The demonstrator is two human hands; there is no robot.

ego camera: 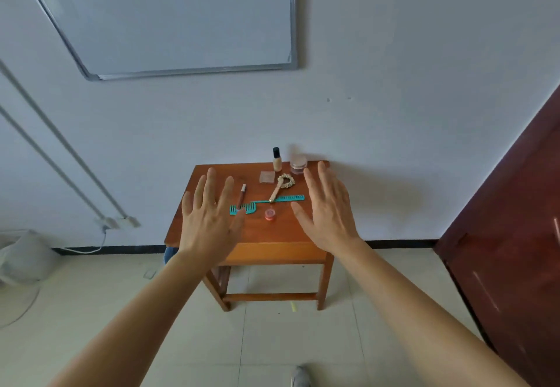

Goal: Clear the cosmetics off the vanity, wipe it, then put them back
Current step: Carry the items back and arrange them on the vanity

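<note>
Reaching toward vanity (281,250), left hand (209,220) and right hand (327,214) spread flat, holding nothing. Clearing step not begun: combs (266,201), foundation bottle (276,161), jar (298,164) sit on top. Next, I pick nearest piece.

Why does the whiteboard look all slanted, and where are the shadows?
In the head view, the wide-angle lens slants the whiteboard; soft light leaves a faint shadow on the wall right of the table; the door shows blurry shine streaks.
</note>
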